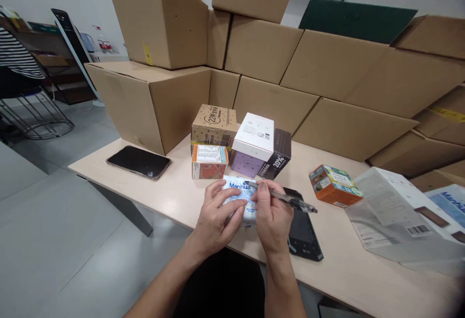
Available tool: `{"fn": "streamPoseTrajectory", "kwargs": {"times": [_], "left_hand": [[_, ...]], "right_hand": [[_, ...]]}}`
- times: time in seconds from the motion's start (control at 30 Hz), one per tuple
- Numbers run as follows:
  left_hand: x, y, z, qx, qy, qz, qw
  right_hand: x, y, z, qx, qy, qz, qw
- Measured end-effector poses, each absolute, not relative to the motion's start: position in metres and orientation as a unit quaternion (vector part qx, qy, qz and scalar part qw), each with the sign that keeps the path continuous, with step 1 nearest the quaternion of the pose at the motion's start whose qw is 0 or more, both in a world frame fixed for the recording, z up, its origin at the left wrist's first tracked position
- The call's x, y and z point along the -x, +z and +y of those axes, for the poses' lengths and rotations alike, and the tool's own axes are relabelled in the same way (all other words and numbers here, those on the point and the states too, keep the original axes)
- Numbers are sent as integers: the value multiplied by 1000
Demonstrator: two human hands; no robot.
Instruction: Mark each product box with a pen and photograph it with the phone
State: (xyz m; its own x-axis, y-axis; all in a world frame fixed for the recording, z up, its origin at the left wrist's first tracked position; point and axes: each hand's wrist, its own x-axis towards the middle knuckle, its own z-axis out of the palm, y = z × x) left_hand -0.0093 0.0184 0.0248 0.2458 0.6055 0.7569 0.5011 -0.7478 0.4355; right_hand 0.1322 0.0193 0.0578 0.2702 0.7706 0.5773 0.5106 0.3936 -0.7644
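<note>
A small white-and-blue packet marked "Manhua" [240, 187] is held near the table's front edge. My left hand [220, 211] grips its left side, fingers lying over the printed face. In my right hand [272, 214] is a dark pen [296, 203], pinched between thumb and fingers, its tip at the packet's upper edge. The right fingers also rest against the packet's right side. Just behind the packet stand an orange-and-white small box [209, 162] and a white box [253, 134] on top of a purple one [247, 163].
A smartphone [139, 161] lies at the left of the table [174, 197]. A black tablet-like device [305, 233] is partly under my right hand. To the right are an orange-green box [334, 185] and a clear-wrapped white package [395, 211]. Stacked cartons [276, 100] wall off the back.
</note>
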Motion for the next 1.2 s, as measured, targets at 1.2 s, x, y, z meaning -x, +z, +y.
{"fn": "streamPoseTrajectory", "kwargs": {"times": [1.2], "left_hand": [[-2,10,19,-702,578,415,-26]], "right_hand": [[-228,-15,-43,781,-115,-589,175]]}}
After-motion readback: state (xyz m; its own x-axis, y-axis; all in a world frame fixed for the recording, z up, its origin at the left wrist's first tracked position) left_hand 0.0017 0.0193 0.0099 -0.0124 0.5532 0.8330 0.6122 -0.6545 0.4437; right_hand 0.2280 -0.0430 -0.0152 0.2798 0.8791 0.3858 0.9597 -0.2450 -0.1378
